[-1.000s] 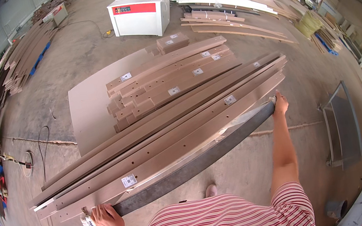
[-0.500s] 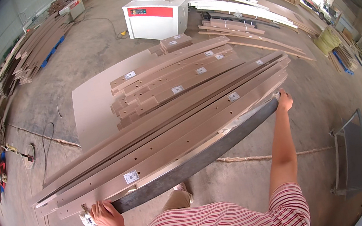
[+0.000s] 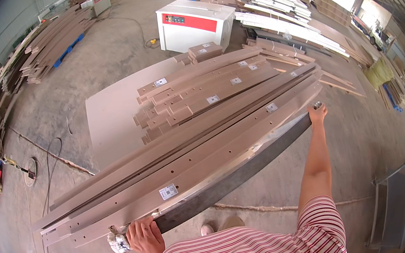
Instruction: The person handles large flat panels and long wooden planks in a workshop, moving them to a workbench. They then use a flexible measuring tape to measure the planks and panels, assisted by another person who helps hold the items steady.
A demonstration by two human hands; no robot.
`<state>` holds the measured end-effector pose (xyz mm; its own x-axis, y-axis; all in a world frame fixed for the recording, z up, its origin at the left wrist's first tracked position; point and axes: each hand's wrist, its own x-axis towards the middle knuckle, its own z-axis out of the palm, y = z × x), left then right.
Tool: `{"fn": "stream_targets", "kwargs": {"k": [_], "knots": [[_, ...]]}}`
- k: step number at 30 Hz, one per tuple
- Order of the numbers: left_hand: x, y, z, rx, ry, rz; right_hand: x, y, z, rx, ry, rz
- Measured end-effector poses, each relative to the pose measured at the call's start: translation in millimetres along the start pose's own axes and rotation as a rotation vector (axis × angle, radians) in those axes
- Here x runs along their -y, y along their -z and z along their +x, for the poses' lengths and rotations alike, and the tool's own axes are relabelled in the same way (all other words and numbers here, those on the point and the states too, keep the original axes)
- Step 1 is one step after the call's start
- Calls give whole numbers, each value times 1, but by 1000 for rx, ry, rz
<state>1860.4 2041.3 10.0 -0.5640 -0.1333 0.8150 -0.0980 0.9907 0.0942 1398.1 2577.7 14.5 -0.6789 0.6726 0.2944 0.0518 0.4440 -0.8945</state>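
A long dark grey bar (image 3: 236, 175) runs along the near side of a stack of brown boards (image 3: 203, 166), bowed by the lens. My left hand (image 3: 146, 239) is closed around its left end, beside a corner lump wrapped in whitish plastic (image 3: 119, 244). At the far right end, my right hand (image 3: 318, 113) grips the bar by another wrapped corner, with my arm stretched out. The nearest boards have drilled holes and white labels (image 3: 169, 191). Shorter brown boards (image 3: 202, 92) are piled behind them. What carries the boards underneath is mostly hidden.
Beyond the boards stands a white machine (image 3: 197, 24) with a red panel. A large pale sheet (image 3: 112, 106) lies under the shorter boards. A grey cart (image 3: 391, 208) stands at the right. Board stacks (image 3: 57, 43) and cables (image 3: 60, 149) lie on the concrete floor.
The boards' near part, the machine and my left hand sit further right in the picture. Both hands keep their grip on the bar. Two shoes now show below it.
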Motion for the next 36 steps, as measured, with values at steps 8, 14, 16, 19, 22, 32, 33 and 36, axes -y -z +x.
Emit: {"fn": "stream_targets", "kwargs": {"k": [8,14,16,19,22,32,33,36], "knots": [[-22,-11,-8,17,32,65,-7,-26,34,-69,-7,-138],[-32,-3,-25,-34,41,164,3,-10,11,-18,11,-124],[-38,3,-29,-12,55,120,0,2,15,-6,14,-118],[-39,16,-29,-12,40,107,4,22,5,1,-4,-140],[-29,31,-19,-22,29,92,16,42,-6,-4,13,-167],[32,69,16,-21,33,98,63,76,-69,32,19,-240],[30,76,25,-15,54,129,68,83,-71,32,38,-260],[46,77,28,-17,70,172,70,96,-90,42,80,-305]]}}
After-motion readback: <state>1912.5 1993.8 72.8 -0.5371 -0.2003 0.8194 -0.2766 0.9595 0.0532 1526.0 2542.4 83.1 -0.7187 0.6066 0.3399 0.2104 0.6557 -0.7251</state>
